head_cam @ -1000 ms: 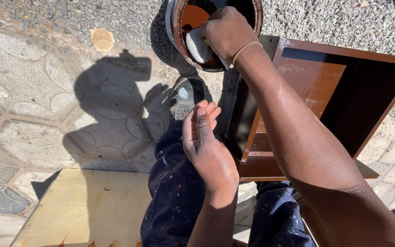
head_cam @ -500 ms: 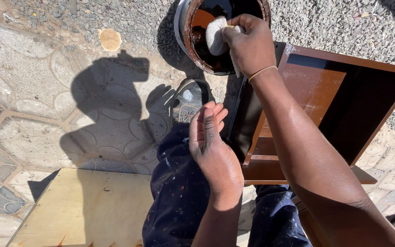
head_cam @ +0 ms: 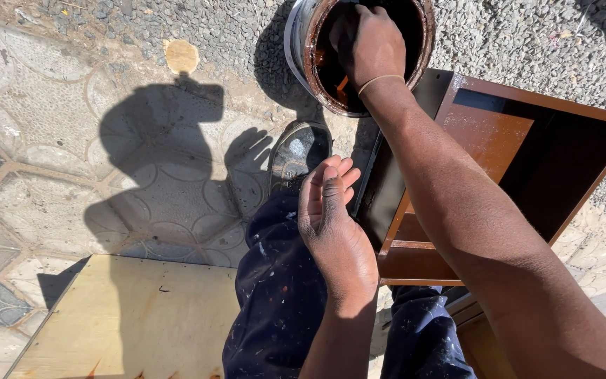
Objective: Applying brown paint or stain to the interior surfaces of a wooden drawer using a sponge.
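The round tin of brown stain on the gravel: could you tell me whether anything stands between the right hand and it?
Nothing visible does. The right hand is already down inside the open tin, past its rim, with no lid on it. The left hand hangs empty above the knee, and the brown wooden cabinet lies beside the tin, off that path.

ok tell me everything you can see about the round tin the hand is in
The tin is a round metal can with a shiny silver outer wall and a rim and inside coated in brown stain. It stands open and upright on grey gravel, beside the brown wooden cabinet. The right hand reaches down into it; dark liquid shows at the bottom.
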